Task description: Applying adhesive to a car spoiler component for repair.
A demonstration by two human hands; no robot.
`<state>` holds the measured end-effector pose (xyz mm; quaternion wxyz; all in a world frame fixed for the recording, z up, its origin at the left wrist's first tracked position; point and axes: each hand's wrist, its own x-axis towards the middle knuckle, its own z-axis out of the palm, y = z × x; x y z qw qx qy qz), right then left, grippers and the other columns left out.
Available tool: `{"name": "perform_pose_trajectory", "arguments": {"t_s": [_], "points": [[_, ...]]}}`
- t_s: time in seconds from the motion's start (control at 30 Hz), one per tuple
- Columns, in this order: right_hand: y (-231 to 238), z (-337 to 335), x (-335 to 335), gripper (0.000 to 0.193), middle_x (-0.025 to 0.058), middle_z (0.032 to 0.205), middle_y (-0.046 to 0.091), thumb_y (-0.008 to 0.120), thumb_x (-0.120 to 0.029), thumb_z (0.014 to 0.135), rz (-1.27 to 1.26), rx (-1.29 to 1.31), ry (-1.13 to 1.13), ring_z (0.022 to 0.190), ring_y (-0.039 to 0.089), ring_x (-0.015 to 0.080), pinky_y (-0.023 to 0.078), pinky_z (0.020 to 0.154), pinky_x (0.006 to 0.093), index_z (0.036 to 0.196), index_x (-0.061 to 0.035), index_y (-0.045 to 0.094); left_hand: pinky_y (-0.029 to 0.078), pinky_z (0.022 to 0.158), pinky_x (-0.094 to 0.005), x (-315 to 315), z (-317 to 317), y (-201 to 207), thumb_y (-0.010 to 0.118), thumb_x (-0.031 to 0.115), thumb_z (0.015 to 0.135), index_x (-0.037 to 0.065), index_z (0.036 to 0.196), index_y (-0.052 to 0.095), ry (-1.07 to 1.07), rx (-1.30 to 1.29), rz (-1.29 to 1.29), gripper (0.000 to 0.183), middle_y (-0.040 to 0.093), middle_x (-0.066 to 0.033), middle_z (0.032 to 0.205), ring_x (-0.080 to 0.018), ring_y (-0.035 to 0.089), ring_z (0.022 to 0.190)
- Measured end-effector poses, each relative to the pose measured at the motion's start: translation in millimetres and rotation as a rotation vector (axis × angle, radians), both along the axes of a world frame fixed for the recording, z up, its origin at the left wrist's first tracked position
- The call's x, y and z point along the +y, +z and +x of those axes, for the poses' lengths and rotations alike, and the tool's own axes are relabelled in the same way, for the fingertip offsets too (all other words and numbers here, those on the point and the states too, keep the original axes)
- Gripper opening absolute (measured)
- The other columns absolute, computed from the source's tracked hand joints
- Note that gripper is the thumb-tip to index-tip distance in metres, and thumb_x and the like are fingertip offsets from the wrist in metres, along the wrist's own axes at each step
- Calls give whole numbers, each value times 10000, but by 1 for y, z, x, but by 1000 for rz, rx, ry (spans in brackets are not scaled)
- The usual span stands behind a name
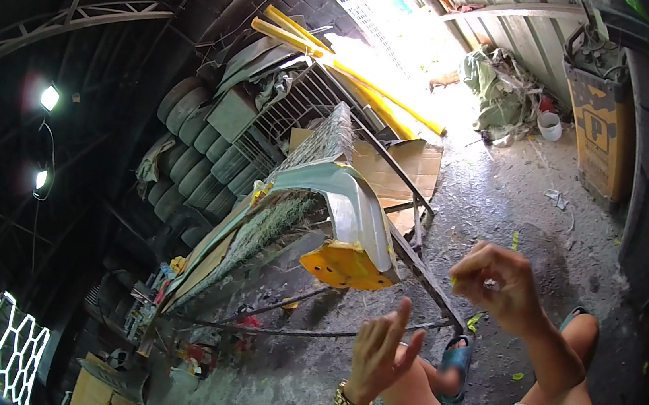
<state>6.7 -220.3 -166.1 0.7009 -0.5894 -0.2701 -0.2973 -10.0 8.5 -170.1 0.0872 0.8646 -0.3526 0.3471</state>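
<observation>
My left hand (382,349), with a gold watch at the wrist, is raised below the yellow end of a long curved panel. Its index finger points up, the thumb stands apart, and it holds nothing I can see. To the right, my right hand (497,288) is closed in a pinch above the floor; a small yellow scrap (454,281) shows at its fingertips. The pale, glossy panel (367,215), like a vehicle body part, has a yellow end piece (345,266) with small dark holes. It rests on a metal frame stand (420,273) padded with shaggy matting (278,225). Neither hand touches it.
Yellow-green scraps (474,322) lie on the concrete floor (466,191). Stacked tyres (191,179), yellow poles (355,74) and cardboard (396,171) are behind the stand. At the right stand a yellow and black machine (600,138) and a white bucket (549,126).
</observation>
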Motion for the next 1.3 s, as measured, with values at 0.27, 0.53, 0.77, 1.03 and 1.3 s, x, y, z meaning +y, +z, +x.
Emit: {"name": "perform_pose_trajectory", "arguments": {"t_s": [0.27,0.53,0.77,1.03,1.3], "points": [[-23,-5,19,137,53,877,658,685,10,856,-170,176,531,808,642,118,518,697,262,991,-10,697,543,739,-327,-8,-17,-8,815,19,720,13,1207,638,-276,96,-280,518,644,-137,1066,-254,654,899],[-45,-27,57,163,-28,684,524,680,-149,917,-36,426,584,633,498,47,414,550,219,829,-17,641,524,612,-295,14,-18,-28,815,-17,695,26,1159,662,-417,162,-416,491,687,-100,860,-214,662,736],[-73,-41,91,252,-45,702,511,599,-226,978,-134,456,370,639,483,26,405,549,215,814,-36,581,477,531,-289,38,-13,-57,789,1,740,30,1003,671,-339,28,-372,289,681,-93,803,-198,625,623],[-80,-41,95,205,-15,749,600,614,-182,967,164,591,576,641,532,38,439,557,196,1037,8,645,539,625,-301,38,-21,-53,759,-43,760,20,977,657,-319,65,-478,247,693,-119,850,-238,686,729],[-101,-23,80,220,13,749,627,670,-129,923,333,607,792,624,551,56,451,547,206,1076,29,661,560,668,-306,32,-13,-53,750,-63,771,29,1024,650,-342,231,-402,287,692,-125,915,-248,698,805]]}}
